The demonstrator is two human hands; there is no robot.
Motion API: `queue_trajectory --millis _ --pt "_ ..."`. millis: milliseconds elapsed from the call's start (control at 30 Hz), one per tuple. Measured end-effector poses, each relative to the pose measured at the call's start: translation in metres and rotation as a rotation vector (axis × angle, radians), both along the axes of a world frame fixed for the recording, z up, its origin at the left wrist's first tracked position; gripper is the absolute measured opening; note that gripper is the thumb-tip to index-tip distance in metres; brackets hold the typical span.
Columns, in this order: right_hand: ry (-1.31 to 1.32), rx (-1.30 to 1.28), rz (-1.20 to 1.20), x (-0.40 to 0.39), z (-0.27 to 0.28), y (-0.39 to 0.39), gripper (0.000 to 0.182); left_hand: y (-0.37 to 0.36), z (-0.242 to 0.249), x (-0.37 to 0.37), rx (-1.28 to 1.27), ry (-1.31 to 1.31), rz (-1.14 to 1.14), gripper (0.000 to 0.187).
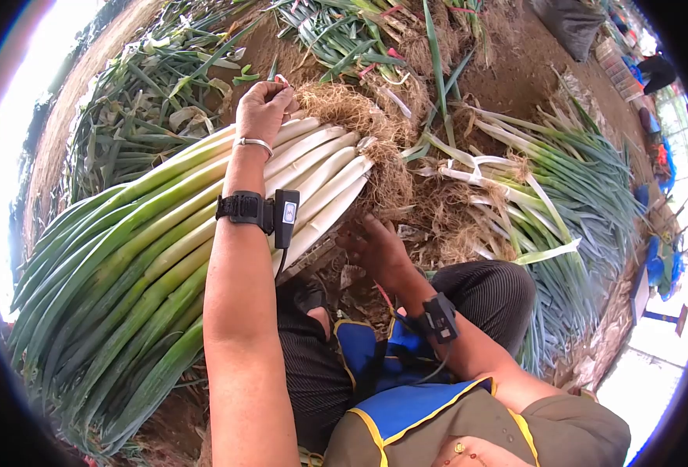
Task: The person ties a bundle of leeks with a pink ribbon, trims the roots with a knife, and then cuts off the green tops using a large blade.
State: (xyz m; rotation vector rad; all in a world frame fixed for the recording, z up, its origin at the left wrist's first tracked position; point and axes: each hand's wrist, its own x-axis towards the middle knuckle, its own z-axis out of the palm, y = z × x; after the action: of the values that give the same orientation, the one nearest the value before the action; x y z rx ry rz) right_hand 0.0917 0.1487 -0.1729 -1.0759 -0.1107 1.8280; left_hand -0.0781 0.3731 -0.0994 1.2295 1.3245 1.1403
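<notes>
A large bundle of leeks or thick green onions (172, 241) lies before me, green leaves fanned to the left, white stalks and bushy roots (387, 167) at upper right. My left hand (267, 109) is closed in a pinch above the white stalks, beside the roots. A tiny reddish-white bit shows at its fingertips, too small to name. Low by the root end, my right hand (383, 251) has its fingers apart and slightly bent, nothing visible in them. Its fingertips are in shadow near the bundle's underside.
Loose leeks with roots (546, 179) are heaped at the right. Bundles with red ties (336, 35) lie at the back. Cut leaves (157, 101) pile up at upper left. A dark sack (570, 27) stands at top right. My bent knee (488, 300) is beside my right hand.
</notes>
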Motion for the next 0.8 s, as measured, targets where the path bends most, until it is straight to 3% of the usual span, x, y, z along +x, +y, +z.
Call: queue_trajectory --millis 33,133,300,467,533,567,633,767,800 --pt "0.222 -0.08 -0.044 0.0 0.001 0.003 0.029 0.0 -0.001 0.0 0.009 -0.018 -0.007 0.013" --pt "0.375 -0.021 -0.06 -0.006 0.01 0.01 0.038 -0.001 -0.002 -0.001 0.007 -0.022 -0.008 0.013" --pt "0.37 -0.162 0.012 -0.008 0.001 0.018 0.019 -0.002 0.001 0.0 0.007 -0.049 0.0 0.013" --pt "0.51 -0.18 0.064 0.014 -0.005 0.022 0.024 0.003 -0.006 -0.005 0.018 0.003 -0.043 0.015" --pt "0.788 -0.196 0.025 0.018 0.003 0.022 0.026 0.001 -0.007 -0.002 0.021 0.066 -0.034 0.015" --pt "0.79 -0.197 0.026 0.021 0.01 0.023 0.026 0.0 -0.007 -0.002 0.026 0.131 -0.022 0.016" --pt "1.021 -0.284 -0.152 0.031 0.023 0.023 0.023 0.003 -0.011 -0.004 0.018 0.156 -0.028 0.016" --pt "0.796 -0.251 -0.12 0.041 0.025 0.022 0.022 0.004 -0.013 0.0 0.041 0.228 -0.019 0.014" --pt "0.429 -0.254 -0.073 0.044 0.023 0.026 0.024 0.004 -0.013 -0.002 0.07 0.283 -0.015 0.014"
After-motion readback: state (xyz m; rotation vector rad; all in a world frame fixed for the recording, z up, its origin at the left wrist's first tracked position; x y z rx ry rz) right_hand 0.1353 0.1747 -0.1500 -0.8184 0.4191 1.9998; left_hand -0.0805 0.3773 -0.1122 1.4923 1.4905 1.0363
